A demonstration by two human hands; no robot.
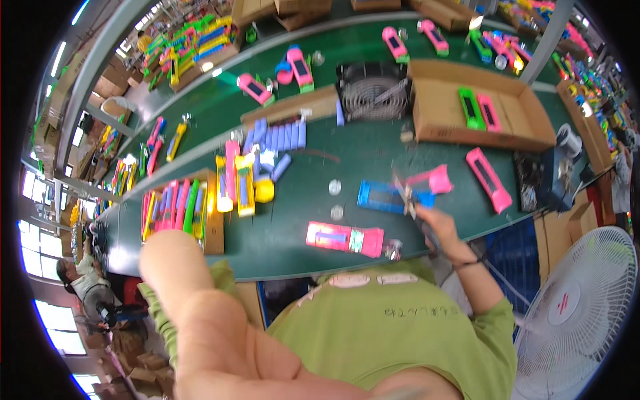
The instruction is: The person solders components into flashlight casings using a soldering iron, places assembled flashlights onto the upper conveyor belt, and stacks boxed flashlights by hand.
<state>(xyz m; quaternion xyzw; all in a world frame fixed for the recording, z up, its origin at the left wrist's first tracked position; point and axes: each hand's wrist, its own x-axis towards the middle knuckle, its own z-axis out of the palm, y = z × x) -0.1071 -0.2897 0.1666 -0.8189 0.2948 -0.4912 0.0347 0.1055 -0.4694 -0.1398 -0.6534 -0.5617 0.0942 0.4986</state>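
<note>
My left hand is raised very close at the lower edge, blurred; its fingers are mostly cut off or smeared. My right hand is closed around a slim pointed metal tool with a dark grey handle, its exact kind unclear. The tool's metal end lies over a blue plastic housing. Beside it is a pink plastic piece. Nearer to me, a pink housing lies crosswise with a shiny round part at its right end. Another pink housing lies farther right.
A box of colourful housings sits left, with yellow ones and purple cylinders nearby. Behind stand a black fan and a cardboard tray. A wire spool and a white fan are right. A person sits far left.
</note>
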